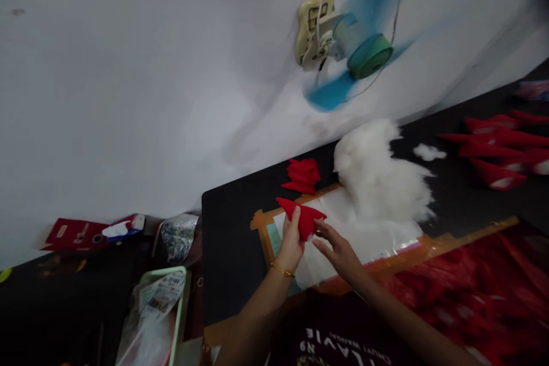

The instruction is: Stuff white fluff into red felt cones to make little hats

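Observation:
My left hand, with a gold bangle on the wrist, grips a red fabric cone above the black table. Just to the right, my right hand has its fingers spread, the tips reaching to the cone's wide end. Behind them a heap of white stuffing lies on a clear plastic sheet. A small stack of flat red fabric pieces sits beyond the cone, near the wall.
Several finished red cones lie at the far right. A blue fan spins on the white wall. Red plastic covers the near right. A green basket with bags and a red box are at the left.

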`<action>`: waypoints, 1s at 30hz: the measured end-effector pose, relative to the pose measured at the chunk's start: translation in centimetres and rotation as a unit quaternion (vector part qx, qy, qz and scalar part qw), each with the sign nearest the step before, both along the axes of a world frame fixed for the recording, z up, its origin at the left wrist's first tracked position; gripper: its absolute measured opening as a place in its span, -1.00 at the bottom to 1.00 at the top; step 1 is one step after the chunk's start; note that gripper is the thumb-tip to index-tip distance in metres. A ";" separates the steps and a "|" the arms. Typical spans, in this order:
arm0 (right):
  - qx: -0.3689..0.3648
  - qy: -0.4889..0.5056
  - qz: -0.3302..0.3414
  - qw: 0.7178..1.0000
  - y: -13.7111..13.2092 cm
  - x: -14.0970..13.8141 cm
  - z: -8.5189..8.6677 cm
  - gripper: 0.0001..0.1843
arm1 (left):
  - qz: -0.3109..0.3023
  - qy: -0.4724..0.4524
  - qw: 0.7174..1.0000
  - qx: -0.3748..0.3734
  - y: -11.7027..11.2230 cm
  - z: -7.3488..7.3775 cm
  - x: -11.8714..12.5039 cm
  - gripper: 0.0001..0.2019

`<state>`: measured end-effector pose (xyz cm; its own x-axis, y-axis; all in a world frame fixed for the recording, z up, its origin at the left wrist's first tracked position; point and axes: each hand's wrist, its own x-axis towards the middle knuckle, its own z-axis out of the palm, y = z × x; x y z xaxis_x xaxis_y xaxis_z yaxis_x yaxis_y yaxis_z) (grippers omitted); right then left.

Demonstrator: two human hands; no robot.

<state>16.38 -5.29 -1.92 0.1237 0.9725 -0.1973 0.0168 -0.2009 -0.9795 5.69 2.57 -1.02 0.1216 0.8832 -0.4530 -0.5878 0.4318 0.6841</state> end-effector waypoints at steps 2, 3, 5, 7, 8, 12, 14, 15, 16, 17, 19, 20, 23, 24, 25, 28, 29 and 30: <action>0.015 -0.013 0.009 1.000 0.4 -0.8 0.0 -0.26 | -0.027 0.029 0.999 0.020 -0.9 0.9 0.3 -0.57; 0.020 -0.005 0.010 1.000 0.5 -1.1 -0.1 -0.25 | -0.030 0.046 0.998 0.027 -1.3 1.3 0.4 -0.56; 0.029 0.040 0.017 0.999 0.3 -1.4 -0.2 -0.28 | -0.031 0.063 0.997 0.031 -1.8 2.2 0.7 -0.53; 0.039 0.094 0.012 0.995 -0.4 -1.3 -0.4 -0.38 | -0.027 0.049 0.998 0.025 -2.1 2.9 0.8 -0.52; 0.045 0.107 -0.001 0.993 -0.9 -1.2 -0.5 -0.45 | -0.024 0.034 0.999 0.020 -2.2 3.1 0.9 -0.53; 0.062 0.025 -0.075 0.995 -2.4 -0.8 -0.3 -0.54 | -0.020 -0.010 1.000 -0.003 -2.4 3.4 1.3 -0.55; 0.060 -0.007 -0.053 0.997 -2.4 -0.7 0.1 -0.45 | -0.025 -0.004 1.000 -0.005 -2.7 3.3 1.5 -0.56; 0.055 -0.005 -0.031 0.998 -2.2 -0.6 0.3 -0.40 | -0.027 0.003 1.000 -0.004 -3.0 3.3 1.7 -0.57; 0.047 0.006 -0.009 0.999 -2.0 -0.6 0.4 -0.38 | -0.029 0.011 1.000 0.000 -3.2 3.2 1.8 -0.58; 0.034 0.025 0.005 0.999 -1.7 -0.6 0.5 -0.38 | -0.029 0.018 0.999 0.003 -3.5 3.1 2.0 -0.58; -0.005 0.074 0.002 0.997 -1.2 -0.5 0.4 -0.41 | -0.026 0.024 0.999 0.008 -4.0 2.9 2.3 -0.55; -0.030 0.103 -0.009 0.994 -1.0 -0.4 0.2 -0.41 | -0.024 0.025 0.999 0.010 -4.1 2.8 2.4 -0.54; -0.075 0.181 -0.060 0.979 -0.2 -0.4 -0.3 -0.40 | -0.025 0.026 0.999 0.006 -4.0 2.3 2.5 -0.52; -0.075 0.201 -0.076 0.974 0.0 -0.4 -0.4 -0.39 | -0.029 0.018 0.999 0.003 -3.8 2.1 2.4 -0.52; -0.069 0.215 -0.088 0.970 0.2 -0.5 -0.5 -0.38 | -0.036 0.004 0.999 0.002 -3.6 2.0 2.2 -0.54; -0.049 0.224 -0.106 0.968 0.5 -0.8 -0.6 -0.37 | -0.060 -0.036 0.998 0.003 -3.0 1.8 1.7 -0.57; -0.048 0.217 -0.108 0.969 0.4 -0.9 -0.7 -0.37 | -0.062 -0.037 0.997 0.003 -2.8 1.7 1.6 -0.57; -0.049 0.205 -0.112 0.971 0.3 -1.0 -0.8 -0.38 | -0.059 -0.030 0.998 0.005 -2.8 1.6 1.6 -0.57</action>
<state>15.42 -4.95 -2.70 0.2206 0.9048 -0.3642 -0.4258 -0.2466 -0.8706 7.24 -0.22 0.59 0.2509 0.8653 -0.4340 -0.5732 0.4941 0.6537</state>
